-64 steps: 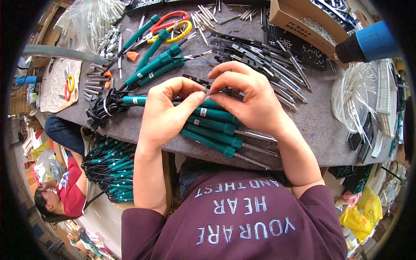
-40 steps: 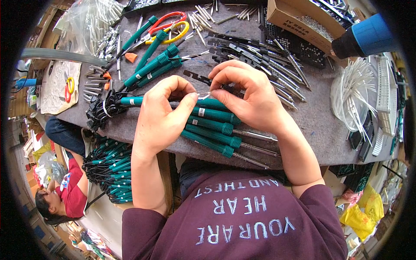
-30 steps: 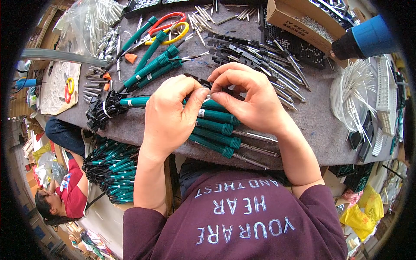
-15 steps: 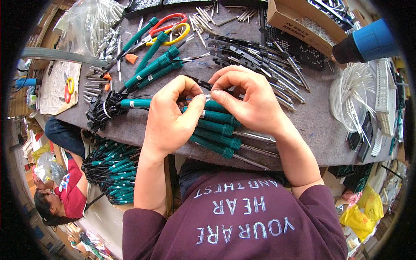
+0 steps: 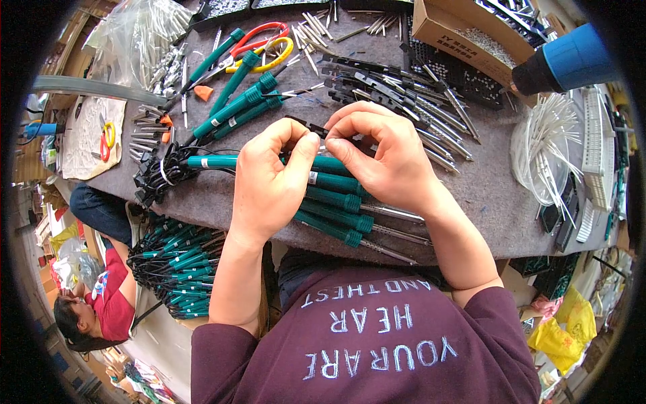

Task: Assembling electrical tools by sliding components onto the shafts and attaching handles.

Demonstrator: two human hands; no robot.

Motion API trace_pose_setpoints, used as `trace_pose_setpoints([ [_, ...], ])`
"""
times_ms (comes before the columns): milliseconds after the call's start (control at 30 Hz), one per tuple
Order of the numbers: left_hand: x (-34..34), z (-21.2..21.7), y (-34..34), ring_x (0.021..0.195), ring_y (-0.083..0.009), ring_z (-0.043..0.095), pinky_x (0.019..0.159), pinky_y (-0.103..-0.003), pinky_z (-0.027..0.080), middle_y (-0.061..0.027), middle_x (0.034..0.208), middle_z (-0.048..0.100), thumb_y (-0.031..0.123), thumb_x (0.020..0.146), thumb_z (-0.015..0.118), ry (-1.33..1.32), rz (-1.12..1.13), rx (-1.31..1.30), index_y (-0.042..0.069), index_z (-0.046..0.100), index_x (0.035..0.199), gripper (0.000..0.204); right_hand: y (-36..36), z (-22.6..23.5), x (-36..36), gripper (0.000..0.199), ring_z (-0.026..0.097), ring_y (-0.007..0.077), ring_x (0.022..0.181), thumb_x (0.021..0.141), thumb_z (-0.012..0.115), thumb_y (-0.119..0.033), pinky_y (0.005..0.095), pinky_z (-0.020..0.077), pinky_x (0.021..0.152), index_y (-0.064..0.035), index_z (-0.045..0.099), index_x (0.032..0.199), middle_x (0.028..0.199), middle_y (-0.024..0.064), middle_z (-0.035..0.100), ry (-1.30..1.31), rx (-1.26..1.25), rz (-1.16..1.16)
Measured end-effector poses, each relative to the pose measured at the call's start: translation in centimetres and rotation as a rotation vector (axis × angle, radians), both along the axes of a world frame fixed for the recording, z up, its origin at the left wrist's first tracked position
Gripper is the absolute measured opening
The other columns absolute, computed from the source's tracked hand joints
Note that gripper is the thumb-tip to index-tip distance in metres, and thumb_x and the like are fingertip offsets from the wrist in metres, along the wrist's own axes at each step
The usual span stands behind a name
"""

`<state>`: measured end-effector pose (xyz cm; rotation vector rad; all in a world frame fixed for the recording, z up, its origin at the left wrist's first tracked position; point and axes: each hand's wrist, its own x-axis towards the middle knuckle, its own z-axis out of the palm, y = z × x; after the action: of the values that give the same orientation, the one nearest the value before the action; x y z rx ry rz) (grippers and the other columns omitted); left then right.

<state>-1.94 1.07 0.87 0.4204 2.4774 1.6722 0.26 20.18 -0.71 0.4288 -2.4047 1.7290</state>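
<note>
My left hand (image 5: 272, 176) and my right hand (image 5: 385, 156) meet over the bench, thumbs and forefingers pinched close together. Between their fingertips shows a narrow black strip (image 5: 308, 126); the fingers hide most of it. Under the hands lie several soldering irons with green handles (image 5: 336, 200) and bare metal shafts. One green handle (image 5: 210, 161) passes beneath my left hand, toward bundled black cables (image 5: 165, 172). Just beyond my right hand is a heap of black strips with metal rods (image 5: 397, 94).
More green handles (image 5: 239, 108) lie at the far left beside red-and-yellow-handled scissors (image 5: 259, 50). A blue heat gun (image 5: 572, 62) juts in at the right, near a cardboard box (image 5: 464, 44) and a bag of white tubes (image 5: 546, 151). Another person (image 5: 111, 296) sits at the left.
My fingertips have drawn slightly closer together, and the small pale piece seen between them is now hidden. My left hand has shifted a little to the right.
</note>
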Motion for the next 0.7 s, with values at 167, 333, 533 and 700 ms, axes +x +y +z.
trace_pose_setpoints([
  [167,0.3,0.0,0.7,0.066,-0.0115,0.056,0.062,-0.031,0.046,-0.0086,0.072,0.063,0.01,0.095,0.068,-0.028,0.061,-0.045,-0.003,0.064,0.087,0.016,-0.1,-0.5,0.0,0.009,0.068,0.0183,0.081,0.088,0.073,-0.005,0.0281,0.0525,0.069,0.002,0.071,0.093,0.1,0.0104,0.071,0.077,0.032,-0.032],
  [333,0.3,-0.8,1.1,0.07,-0.0254,0.059,0.068,-0.04,0.047,-0.0099,0.078,0.065,0.013,0.092,0.072,0.305,0.061,-0.241,0.003,0.065,0.093,0.012,-0.1,-0.1,0.2,0.009,0.069,0.0205,0.081,0.088,0.073,-0.006,0.0304,0.0528,0.068,0.002,0.071,0.09,0.096,0.0114,0.072,0.068,0.087,-0.107],
  [533,0.4,-0.4,0.1,0.079,-0.0214,0.063,0.074,-0.035,0.049,-0.0099,0.087,0.069,0.007,0.09,0.071,0.081,-0.038,-0.077,0.001,0.065,0.097,0.011,-0.1,-0.4,0.1,0.009,0.068,0.0187,0.08,0.088,0.073,-0.007,0.0293,0.052,0.067,0.0018,0.071,0.09,0.096,0.01,0.072,0.054,0.077,-0.102],
  [700,0.4,0.1,-0.2,0.079,-0.0199,0.065,0.074,-0.033,0.051,-0.0108,0.084,0.069,0.004,0.089,0.072,0.088,-0.036,-0.076,-0.001,0.067,0.096,0.009,0.5,0.5,-0.1,0.009,0.071,0.0283,0.084,0.086,0.072,-0.006,0.0355,0.0563,0.075,0.0031,0.07,0.088,0.093,0.0147,0.071,-0.033,-0.01,-0.04],
])
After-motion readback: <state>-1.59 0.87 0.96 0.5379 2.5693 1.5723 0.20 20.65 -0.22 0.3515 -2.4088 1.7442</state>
